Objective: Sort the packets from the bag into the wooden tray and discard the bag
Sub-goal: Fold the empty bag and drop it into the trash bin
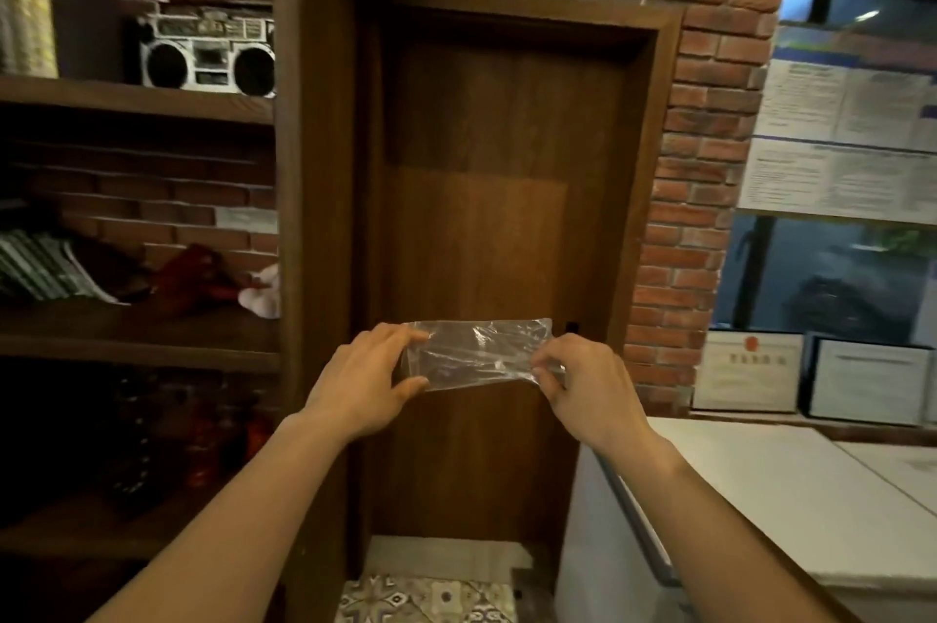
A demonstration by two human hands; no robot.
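Observation:
A clear plastic bag (479,352) is stretched flat between both hands at chest height, in front of a wooden door. My left hand (362,381) pinches its left end between thumb and fingers. My right hand (578,386) grips its right end. The bag looks crumpled and see-through; I see no packets inside it. No wooden tray or packets are in view.
A dark wooden door (502,216) stands straight ahead in a brick wall. Wooden shelves (137,333) on the left hold a boombox (208,51), books and cloth. A white chest freezer (760,495) sits at the right, with framed certificates (750,376) behind it. Patterned floor tiles (431,597) lie below.

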